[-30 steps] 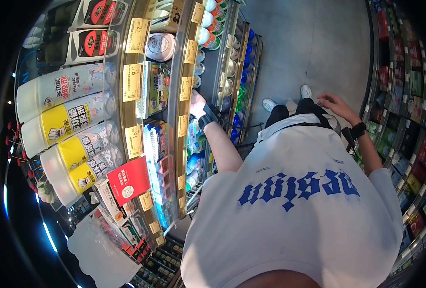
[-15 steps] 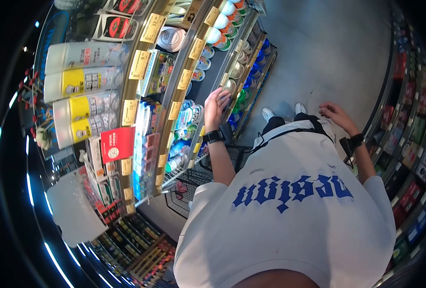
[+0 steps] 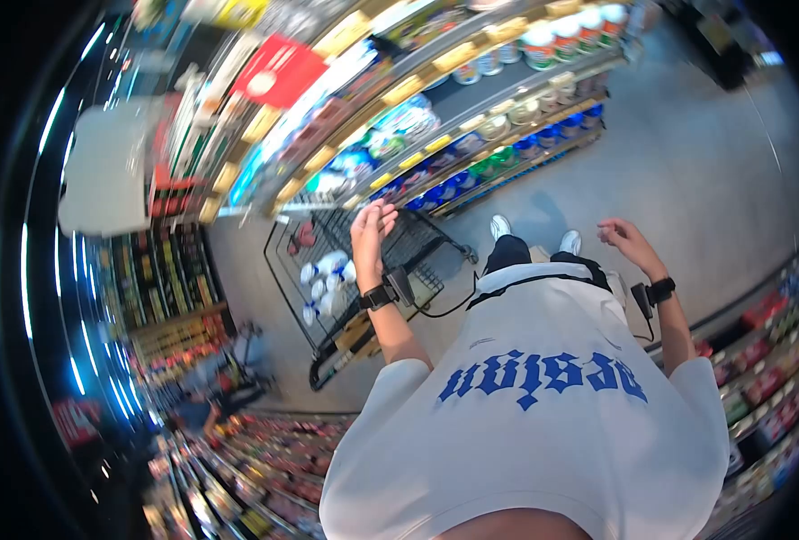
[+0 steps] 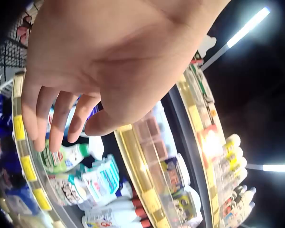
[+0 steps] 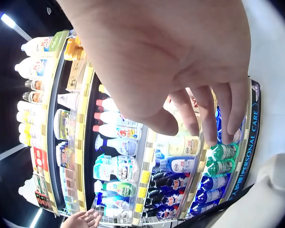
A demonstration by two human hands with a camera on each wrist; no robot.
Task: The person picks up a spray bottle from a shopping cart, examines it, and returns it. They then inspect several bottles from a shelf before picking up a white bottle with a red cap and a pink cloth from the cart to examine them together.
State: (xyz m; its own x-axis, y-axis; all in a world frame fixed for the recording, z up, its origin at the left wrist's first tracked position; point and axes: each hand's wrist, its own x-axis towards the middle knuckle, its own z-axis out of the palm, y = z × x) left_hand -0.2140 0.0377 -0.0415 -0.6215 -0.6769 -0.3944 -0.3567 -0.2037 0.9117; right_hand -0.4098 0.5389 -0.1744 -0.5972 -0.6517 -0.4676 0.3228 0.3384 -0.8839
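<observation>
My left hand (image 3: 372,241) hangs in the air with relaxed fingers and holds nothing. In the head view it overlaps the near side of a black wire shopping cart (image 3: 276,261). Several white bottles (image 3: 330,297) with blue parts lie in that cart, with a small pink thing (image 3: 302,236) near them. The left wrist view has this palm (image 4: 118,52) in front of shelves of cleaning bottles, among them a green-and-white bottle (image 4: 61,159). My right hand (image 3: 629,243) hangs loosely on the other side, also empty; green bottles (image 5: 222,159) show on the shelf beyond its fingers.
A tiered shelf (image 3: 507,103) of cleaning products with yellow price tags runs beside the cart. A red card (image 3: 278,70) juts from its upper edge. Grey floor (image 3: 669,171) stretches ahead of the feet. Another stocked shelf (image 3: 768,360) stands along the right.
My left hand has withdrawn from the shelf, empty, and is now over the cart's side in the head view. The body has turned, bringing more of the cart into sight. The right hand stays loose.
</observation>
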